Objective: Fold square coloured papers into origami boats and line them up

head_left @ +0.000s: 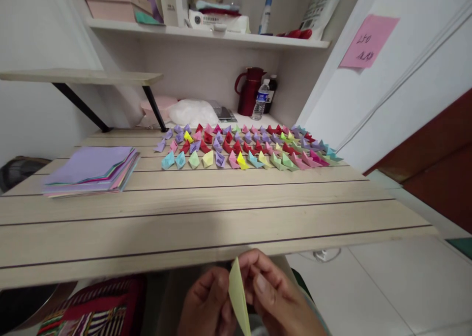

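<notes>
A folded piece of pale yellow paper (239,296) is held upright between both hands, just in front of the table's near edge. My left hand (210,301) pinches its left side with thumb and fingers. On the other side, the curled fingers of my right hand (275,294) grip the same paper. Its lower end runs out of the picture. Rows of small folded paper boats (228,149) in many colours stand across the back of the table. To the left lies a stack of coloured paper sheets (92,169), purple on top.
The striped wooden table (177,233) fills the middle. Behind it stand a dark red jug (250,91) and a water bottle (261,100). A small raised shelf (84,76) is at left. A white shelf (214,35) above carries boxes and packs. A pink note (369,41) hangs at right.
</notes>
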### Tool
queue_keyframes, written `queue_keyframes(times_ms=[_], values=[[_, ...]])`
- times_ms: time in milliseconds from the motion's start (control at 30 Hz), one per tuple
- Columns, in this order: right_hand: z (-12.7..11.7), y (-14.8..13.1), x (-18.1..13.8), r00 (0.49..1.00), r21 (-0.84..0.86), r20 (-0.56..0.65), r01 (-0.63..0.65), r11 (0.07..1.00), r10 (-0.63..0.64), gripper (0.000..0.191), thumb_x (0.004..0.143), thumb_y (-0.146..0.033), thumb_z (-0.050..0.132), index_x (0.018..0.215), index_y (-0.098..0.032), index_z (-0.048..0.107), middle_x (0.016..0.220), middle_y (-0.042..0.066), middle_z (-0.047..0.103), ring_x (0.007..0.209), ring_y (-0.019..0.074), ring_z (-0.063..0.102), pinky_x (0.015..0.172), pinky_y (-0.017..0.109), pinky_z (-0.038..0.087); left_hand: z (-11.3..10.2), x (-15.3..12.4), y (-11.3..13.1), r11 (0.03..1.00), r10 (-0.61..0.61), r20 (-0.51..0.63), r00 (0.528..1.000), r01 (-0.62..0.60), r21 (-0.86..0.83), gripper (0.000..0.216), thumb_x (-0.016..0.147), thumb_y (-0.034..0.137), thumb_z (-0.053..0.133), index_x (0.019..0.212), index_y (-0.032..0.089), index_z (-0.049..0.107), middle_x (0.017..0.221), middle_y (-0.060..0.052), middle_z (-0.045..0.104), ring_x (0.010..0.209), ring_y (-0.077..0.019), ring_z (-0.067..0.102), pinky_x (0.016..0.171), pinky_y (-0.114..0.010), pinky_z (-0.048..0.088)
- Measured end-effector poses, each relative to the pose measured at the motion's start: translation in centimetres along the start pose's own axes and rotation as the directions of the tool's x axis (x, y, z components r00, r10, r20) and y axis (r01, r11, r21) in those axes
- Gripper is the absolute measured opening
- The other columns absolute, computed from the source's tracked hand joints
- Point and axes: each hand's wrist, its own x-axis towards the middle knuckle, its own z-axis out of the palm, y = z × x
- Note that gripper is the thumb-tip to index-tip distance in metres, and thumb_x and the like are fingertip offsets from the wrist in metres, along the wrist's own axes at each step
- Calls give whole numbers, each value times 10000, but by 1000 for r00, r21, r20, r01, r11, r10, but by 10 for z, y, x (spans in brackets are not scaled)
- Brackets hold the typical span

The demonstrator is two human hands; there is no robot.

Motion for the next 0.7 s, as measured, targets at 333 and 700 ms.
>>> queue_keyframes(times_ms=[333, 700], values=[[3, -8, -3, 991, -6, 131, -21, 1000, 22, 450, 815, -484, 839, 1129, -248, 619, 880, 1, 668, 701, 150, 657, 693, 302, 517, -2, -2, -8, 997, -75, 42, 996, 76, -31, 595, 735, 712, 736, 600, 205, 456, 427, 108, 337, 398, -21, 196, 422, -189, 130], [0, -8, -5, 983, -9, 100, -156, 988, 156, 370, 836, -418, 824, 1092, -219, 647, 836, 11, 700, 722, 165, 689, 715, 318, 546, -2, 0, -12, 989, -130, 98, 987, 136, -53, 649, 649, 783, 750, 587, 205, 462, 397, 107, 333, 371, -15, 202, 416, -185, 169]])
